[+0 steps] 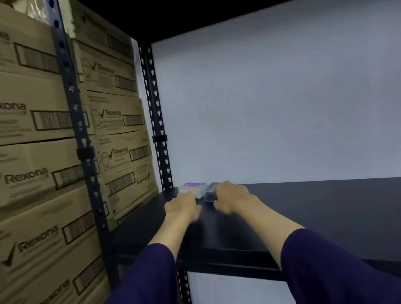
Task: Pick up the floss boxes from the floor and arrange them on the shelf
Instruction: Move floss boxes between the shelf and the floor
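Two small floss boxes lie flat at the back left corner of a black shelf [317, 205]. The left floss box [193, 188] is clear with a purple and orange label. The right floss box [210, 192] is dark. My left hand [182, 206] rests on the shelf with its fingers on the near edge of the clear box. My right hand [233, 195] covers the right side of the dark box, fingers curled over it. Both forearms reach in from below, in dark blue sleeves.
Stacked brown Rexona cartons [28, 140] fill the neighbouring rack on the left, behind a perforated metal upright [79, 127]. A second upright [157, 121] stands at the shelf's back left corner. A white wall [286, 98] backs the shelf.
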{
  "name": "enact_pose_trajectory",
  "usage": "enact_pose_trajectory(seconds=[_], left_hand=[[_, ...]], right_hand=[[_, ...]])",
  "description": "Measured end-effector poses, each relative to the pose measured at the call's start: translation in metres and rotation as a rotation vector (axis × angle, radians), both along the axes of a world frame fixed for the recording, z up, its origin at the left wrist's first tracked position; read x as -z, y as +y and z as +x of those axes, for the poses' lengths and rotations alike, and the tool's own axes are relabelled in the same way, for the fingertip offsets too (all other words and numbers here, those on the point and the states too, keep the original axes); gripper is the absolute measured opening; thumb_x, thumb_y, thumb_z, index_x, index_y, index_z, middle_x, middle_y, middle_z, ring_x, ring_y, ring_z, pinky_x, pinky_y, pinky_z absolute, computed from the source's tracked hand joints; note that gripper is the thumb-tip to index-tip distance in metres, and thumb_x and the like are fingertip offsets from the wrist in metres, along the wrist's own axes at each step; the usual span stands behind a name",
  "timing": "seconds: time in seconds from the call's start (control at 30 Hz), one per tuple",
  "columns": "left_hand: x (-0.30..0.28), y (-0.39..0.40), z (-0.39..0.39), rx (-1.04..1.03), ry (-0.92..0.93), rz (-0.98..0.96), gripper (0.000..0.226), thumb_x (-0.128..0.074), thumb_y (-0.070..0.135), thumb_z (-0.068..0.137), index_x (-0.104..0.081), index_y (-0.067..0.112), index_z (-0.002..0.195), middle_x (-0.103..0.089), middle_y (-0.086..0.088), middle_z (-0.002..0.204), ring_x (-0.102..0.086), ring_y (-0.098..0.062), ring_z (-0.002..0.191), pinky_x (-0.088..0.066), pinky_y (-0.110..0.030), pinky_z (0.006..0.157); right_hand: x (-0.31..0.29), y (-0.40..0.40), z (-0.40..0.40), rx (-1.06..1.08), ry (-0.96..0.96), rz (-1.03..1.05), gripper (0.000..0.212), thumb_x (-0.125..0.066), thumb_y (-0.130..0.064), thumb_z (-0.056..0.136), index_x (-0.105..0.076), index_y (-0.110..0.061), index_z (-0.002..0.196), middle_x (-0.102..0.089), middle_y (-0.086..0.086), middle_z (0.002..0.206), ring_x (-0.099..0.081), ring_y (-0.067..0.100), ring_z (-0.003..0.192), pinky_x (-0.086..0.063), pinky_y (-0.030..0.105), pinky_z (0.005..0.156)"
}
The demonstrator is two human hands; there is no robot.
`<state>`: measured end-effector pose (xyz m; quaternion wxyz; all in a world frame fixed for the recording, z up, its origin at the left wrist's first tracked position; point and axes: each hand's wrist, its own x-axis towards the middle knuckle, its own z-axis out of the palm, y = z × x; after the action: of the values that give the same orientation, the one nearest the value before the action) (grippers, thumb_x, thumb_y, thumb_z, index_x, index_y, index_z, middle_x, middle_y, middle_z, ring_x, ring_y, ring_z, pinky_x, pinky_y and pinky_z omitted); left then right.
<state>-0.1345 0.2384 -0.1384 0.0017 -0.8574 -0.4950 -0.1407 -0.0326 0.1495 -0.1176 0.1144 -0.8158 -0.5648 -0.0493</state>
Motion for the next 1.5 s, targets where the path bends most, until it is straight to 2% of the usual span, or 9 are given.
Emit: enact_pose_trajectory(seconds=[0.1,0.27,0.53,0.67,0.83,1.0,1.2,1.33,1.5], left_hand=[[0.013,0.031,0.019,0.008,-0.078,0.081,0.035,-0.046,0.031,0.094,-0.054,0.015,0.124,-0.054,-0.006,0.130,-0.052,-0.027,0.117,-0.042,-0.037,0.088],[0.026,0.064,0.045,0.124,-0.068,0.180,0.051,-0.043,0.035,0.097,-0.033,0.016,0.143,-0.036,-0.003,0.148,-0.037,-0.028,0.131,-0.035,-0.041,0.102],[0.030,0.080,0.049,0.115,-0.006,0.096,0.046,-0.038,0.036,0.097,-0.041,0.021,0.140,-0.040,0.000,0.147,-0.034,-0.027,0.134,-0.029,-0.044,0.106],[0.027,0.064,0.043,0.118,-0.051,0.149,0.045,-0.040,0.044,0.095,-0.049,0.019,0.131,-0.051,-0.003,0.133,-0.041,-0.029,0.127,-0.033,-0.042,0.101],[0.028,0.045,0.024,0.155,-0.119,0.175,0.045,-0.039,0.048,0.095,-0.055,0.018,0.125,-0.054,-0.003,0.125,-0.050,-0.029,0.118,-0.037,-0.043,0.101],[0.032,0.014,0.001,0.176,-0.184,0.146,0.043,-0.045,0.034,0.094,-0.051,0.018,0.134,-0.049,-0.004,0.128,-0.049,-0.029,0.118,-0.037,-0.046,0.103],[0.036,-0.029,-0.025,0.187,-0.277,0.110,0.043,-0.049,0.033,0.093,-0.052,0.020,0.135,-0.047,-0.003,0.125,-0.044,-0.027,0.116,-0.042,-0.039,0.088],[0.041,-0.065,-0.036,0.192,-0.288,0.146,0.043,-0.051,0.035,0.093,-0.053,0.021,0.134,-0.046,-0.002,0.122,-0.040,-0.026,0.116,-0.045,-0.040,0.086],[0.030,-0.089,-0.043,0.234,-0.194,0.184,0.045,-0.050,0.040,0.093,-0.049,0.026,0.136,-0.046,-0.001,0.125,-0.039,-0.027,0.116,-0.038,-0.040,0.094]], right_hand=[[0.011,0.029,0.018,0.000,-0.061,0.140,0.032,-0.046,-0.024,0.093,-0.054,-0.009,0.120,-0.057,0.011,0.124,-0.054,0.030,0.113,-0.043,0.035,0.085],[0.028,0.062,0.042,-0.045,-0.141,0.209,0.039,-0.042,-0.027,0.094,-0.047,-0.009,0.127,-0.044,0.011,0.130,-0.040,0.028,0.121,-0.039,0.038,0.091],[0.043,0.074,0.058,-0.129,0.066,0.198,0.037,-0.052,-0.036,0.089,-0.059,-0.014,0.118,-0.059,0.005,0.120,-0.055,0.026,0.110,-0.048,0.036,0.087],[0.040,0.059,0.053,-0.098,0.064,0.272,0.031,-0.050,-0.040,0.088,-0.065,-0.015,0.098,-0.067,0.003,0.099,-0.060,0.024,0.088,-0.048,0.031,0.071],[0.038,0.030,0.044,-0.086,0.105,0.346,0.023,-0.051,-0.040,0.088,-0.060,-0.020,0.079,-0.069,0.000,0.088,-0.061,0.023,0.083,-0.044,0.029,0.068],[0.044,-0.002,0.029,-0.093,0.071,0.407,0.019,-0.052,-0.037,0.088,-0.062,-0.022,0.084,-0.069,0.000,0.090,-0.060,0.024,0.087,-0.041,0.029,0.067],[0.054,-0.055,0.010,-0.140,0.076,0.442,0.023,-0.054,-0.037,0.091,-0.058,-0.021,0.106,-0.061,-0.002,0.103,-0.055,0.022,0.095,-0.034,0.028,0.070],[0.059,-0.091,-0.001,-0.155,0.152,0.486,0.019,-0.056,-0.037,0.090,-0.058,-0.022,0.102,-0.055,-0.010,0.096,-0.048,0.014,0.085,-0.036,0.028,0.070],[0.055,-0.114,-0.005,-0.160,0.264,0.486,0.023,-0.057,-0.043,0.089,-0.054,-0.021,0.093,-0.055,-0.005,0.098,-0.050,0.017,0.096,-0.042,0.031,0.076]])
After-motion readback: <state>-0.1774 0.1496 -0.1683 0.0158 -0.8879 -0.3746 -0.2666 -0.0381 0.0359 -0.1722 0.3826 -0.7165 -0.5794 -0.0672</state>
